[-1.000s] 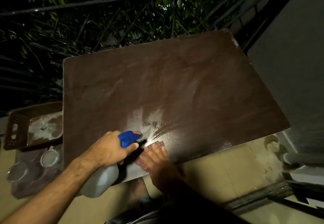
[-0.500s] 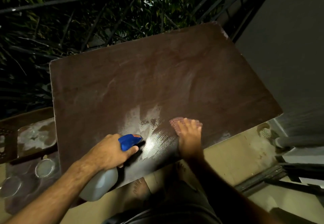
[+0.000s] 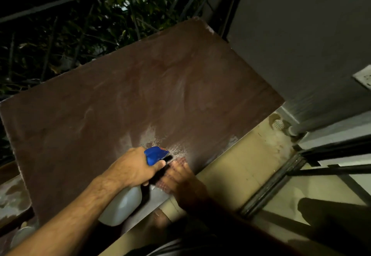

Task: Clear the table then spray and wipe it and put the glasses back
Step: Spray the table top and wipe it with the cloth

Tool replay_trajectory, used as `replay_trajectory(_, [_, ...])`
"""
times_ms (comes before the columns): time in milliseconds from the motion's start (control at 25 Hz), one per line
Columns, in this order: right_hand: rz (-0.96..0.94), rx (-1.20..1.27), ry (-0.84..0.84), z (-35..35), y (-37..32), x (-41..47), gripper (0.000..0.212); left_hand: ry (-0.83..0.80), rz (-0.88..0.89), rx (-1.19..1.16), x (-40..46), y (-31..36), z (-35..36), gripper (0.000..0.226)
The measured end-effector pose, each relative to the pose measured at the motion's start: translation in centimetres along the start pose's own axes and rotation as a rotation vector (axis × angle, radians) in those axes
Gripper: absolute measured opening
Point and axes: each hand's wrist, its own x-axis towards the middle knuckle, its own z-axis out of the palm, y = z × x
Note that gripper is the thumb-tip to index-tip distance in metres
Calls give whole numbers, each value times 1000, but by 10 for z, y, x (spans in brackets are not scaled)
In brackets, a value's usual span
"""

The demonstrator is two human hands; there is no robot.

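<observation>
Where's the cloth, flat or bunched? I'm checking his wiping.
Flat: the cloth lies spread on the table under the right hand.

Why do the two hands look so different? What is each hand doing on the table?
The left hand is curled round the spray bottle and lifts it off the table; the right hand lies flat, pressing the cloth onto the table. The left hand is brightly lit; the right hand is mostly in shadow. The left hand's grip is closed tight; the right hand's fingers are spread. Both are bare and work at the table's near edge.

One table [image 3: 160, 87], one spray bottle [image 3: 124, 205], one cloth [image 3: 163, 183]
</observation>
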Motion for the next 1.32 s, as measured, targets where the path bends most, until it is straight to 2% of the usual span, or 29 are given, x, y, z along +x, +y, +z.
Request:
replay_trajectory(120, [70, -47, -151, 9, 27, -5, 50, 19, -48, -31, 13, 10, -1, 46])
replay_trajectory(200, [298, -58, -186, 5, 72, -5, 54, 34, -83, -34, 18, 15, -4, 49])
replay_trajectory(360, [879, 16, 12, -33, 159, -12, 60, 58, -92, -33, 24, 21, -12, 50])
replay_trajectory(440, [1018, 59, 43, -47, 170, -19, 63, 66, -88, -32, 27, 22, -14, 49])
replay_trajectory(520, [954, 9, 17, -43, 149, -23, 60, 71, -75, -28, 29, 23, -13, 47])
replay_trajectory(680, [449, 178, 30, -15, 53, -31, 62, 74, -75, -41, 27, 23, -10, 45])
replay_trajectory(760, [315, 209, 17, -20, 43, -30, 57, 61, -84, -61, 20, 17, -8, 45])
replay_trajectory(840, [365, 146, -36, -26, 72, -20, 56, 49, -66, -38, 10, 7, -7, 44])
replay_trajectory(920, [604, 39, -79, -36, 109, -7, 64, 43, -54, -15, 0, -7, -2, 42])
replay_trajectory(1000, [822, 45, -55, -40, 129, 4, 63, 43, -90, -10, -13, -27, 3, 44])
replay_trajectory(1080, [920, 100, 11, -41, 122, 14, 63, 27, -133, -30, -25, -46, 8, 43])
replay_trajectory(1200, [864, 123, 5, -31, 79, 23, 62, -19, -150, -40, -44, -71, 13, 38])
replay_trajectory(1320, [554, 125, -145, -7, 25, 17, 65, -71, -139, -5, -64, -85, 17, 34])
